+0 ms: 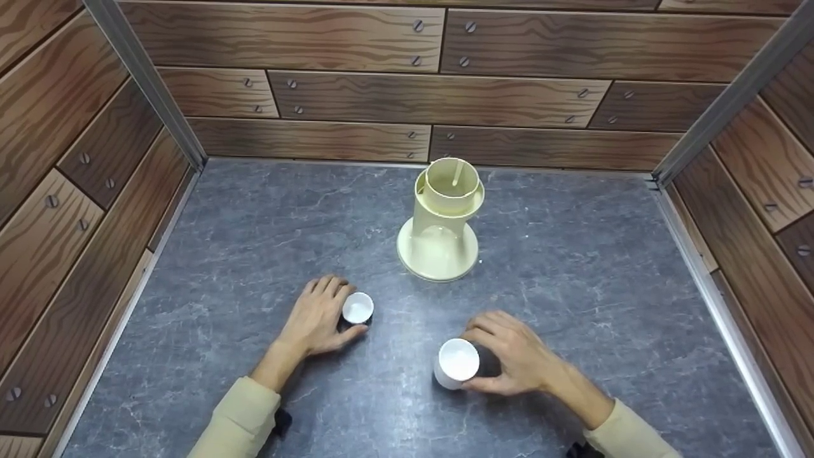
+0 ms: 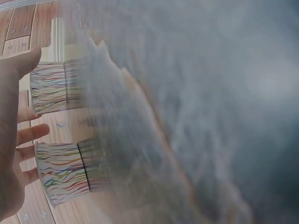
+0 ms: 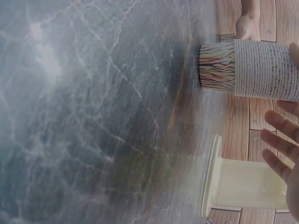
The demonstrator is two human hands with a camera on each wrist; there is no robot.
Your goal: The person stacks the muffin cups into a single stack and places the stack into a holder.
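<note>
A white-lined paper cup point(image 1: 358, 308) stands on the table between the thumb and index finger of my left hand point(image 1: 322, 316), which holds it from the left. In the left wrist view, this cup point(image 2: 48, 86) has wavy coloured stripes, and a second striped cup point(image 2: 63, 173) stands close by the other fingers. My right hand point(image 1: 514, 351) grips a tall stack of nested paper cups point(image 1: 456, 364) near its top. The right wrist view shows the stack's many rims point(image 3: 264, 69) above one striped side. Its other three fingers point(image 3: 279, 143) are spread apart.
Beyond both hands stands a pale yellow plastic stand point(image 1: 440, 251) with a round base and an open tubular top. The marbled dark table point(image 1: 286, 216) is enclosed by wood-patterned panels point(image 1: 356, 98) at the back and sides, with metal corner posts point(image 1: 149, 83).
</note>
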